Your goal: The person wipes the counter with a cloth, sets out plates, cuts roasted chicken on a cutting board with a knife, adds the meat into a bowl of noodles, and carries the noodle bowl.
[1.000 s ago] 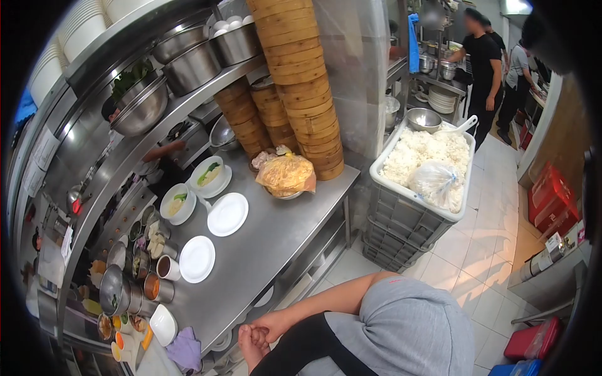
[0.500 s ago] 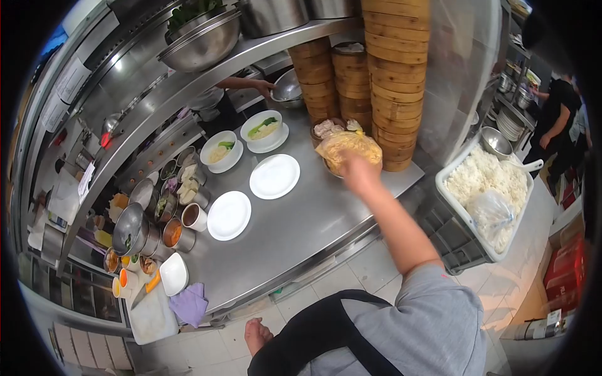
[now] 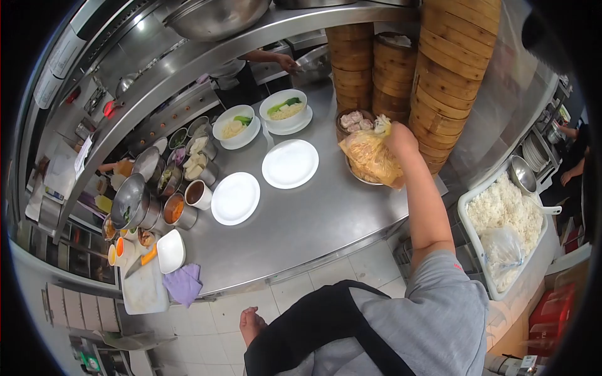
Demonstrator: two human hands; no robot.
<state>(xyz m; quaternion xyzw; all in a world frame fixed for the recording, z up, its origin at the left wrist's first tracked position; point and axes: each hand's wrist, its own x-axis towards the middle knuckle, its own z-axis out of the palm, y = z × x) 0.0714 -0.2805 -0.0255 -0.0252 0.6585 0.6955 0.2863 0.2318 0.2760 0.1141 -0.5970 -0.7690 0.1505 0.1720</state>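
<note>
My right hand (image 3: 401, 143) grips the upper part of a clear plastic bag (image 3: 376, 156) filled with orange-yellow food, its kind not clear. The bag hangs tilted over a round dish (image 3: 364, 178) of golden pieces, which it partly hides. Just behind stands a bamboo steamer (image 3: 352, 122) with pale pink dumplings. My left hand (image 3: 251, 324) hangs low beside my apron, away from the counter, its fingers curled with nothing seen in them. Two white plates, a nearer one (image 3: 235, 198) and a farther one (image 3: 290, 164), lie to the left of the bag.
Tall stacks of bamboo steamers (image 3: 454, 69) rise behind my right hand. Two noodle bowls (image 3: 236, 127) stand at the back. Ingredient tins, a cutting board (image 3: 145, 291) with a knife and a purple cloth (image 3: 183, 285) are left. A rice tub (image 3: 501, 207) sits right. Another person's hand (image 3: 288, 64) touches a steel bowl.
My right hand has pulled the bag up and to the right, uncovering part of the dish of golden pieces. The view has shifted. My left hand stays low and curled.
</note>
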